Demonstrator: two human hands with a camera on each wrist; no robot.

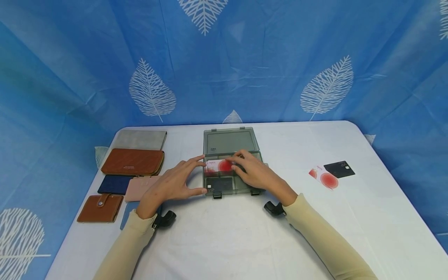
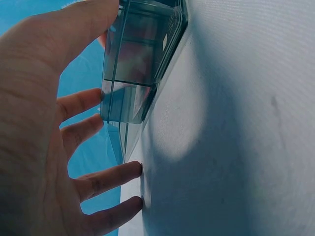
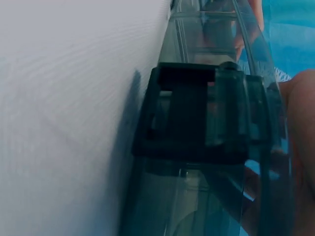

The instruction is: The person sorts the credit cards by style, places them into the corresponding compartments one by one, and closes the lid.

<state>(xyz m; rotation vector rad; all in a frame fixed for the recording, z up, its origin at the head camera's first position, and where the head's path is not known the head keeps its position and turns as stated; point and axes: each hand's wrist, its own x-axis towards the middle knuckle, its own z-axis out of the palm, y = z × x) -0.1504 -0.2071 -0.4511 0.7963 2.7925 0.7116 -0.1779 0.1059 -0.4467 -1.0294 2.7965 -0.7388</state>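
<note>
A translucent grey-green compartment box stands on the table with its lid raised at the back. In its back left compartment lies a white card with a red circle; my right hand pinches its right end between thumb and index finger. A black VIP card rests in the front left compartment. My left hand is spread beside the box, its thumb and index fingertips touching the left side. The right wrist view shows a dark latch on the box front and little of the hand.
To the left lie a grey wallet, a brown zip wallet, a navy wallet, a pink one, a brown snap wallet and a blue one. A black card and a red-and-white card lie at right.
</note>
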